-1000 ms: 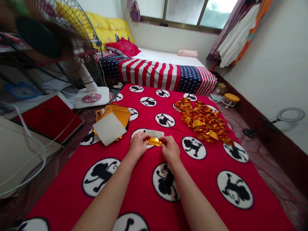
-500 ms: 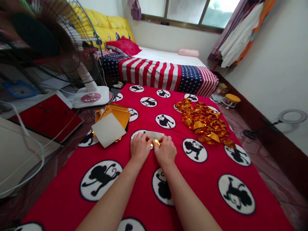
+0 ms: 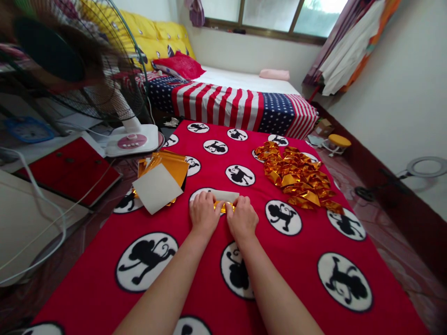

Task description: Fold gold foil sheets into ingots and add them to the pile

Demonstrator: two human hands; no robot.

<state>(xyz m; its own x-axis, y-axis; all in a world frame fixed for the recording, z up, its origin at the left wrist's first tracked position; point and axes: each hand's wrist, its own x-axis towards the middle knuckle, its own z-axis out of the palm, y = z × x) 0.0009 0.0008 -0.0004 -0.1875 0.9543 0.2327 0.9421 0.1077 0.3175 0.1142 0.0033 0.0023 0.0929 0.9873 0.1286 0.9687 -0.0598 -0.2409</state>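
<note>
Both my hands work on one sheet of gold foil paper point(image 3: 225, 195), pale on its back and shiny gold where it is folded over. My left hand point(image 3: 204, 211) grips the sheet's left part with fingers curled and thumb on the gold fold. On the right part, my right hand point(image 3: 243, 215) pinches the same fold, its thumb close to the other one. Fingers cover both ends of the sheet. To the left lies a stack of gold paper point(image 3: 174, 167), with a pale square sheet point(image 3: 158, 188) face down on top.
Many folded gold foil pieces point(image 3: 296, 174) are heaped at the right on the red monkey-print cloth point(image 3: 279, 274). A running fan point(image 3: 132, 139) stands at the left. Beyond are a bed point(image 3: 223, 102), a yellow stool point(image 3: 339, 140) and a ring light stand point(image 3: 401, 177).
My thumbs have moved slightly apart along the fold, and my right hand has shifted a little to the right. More of the gold strip shows between them.
</note>
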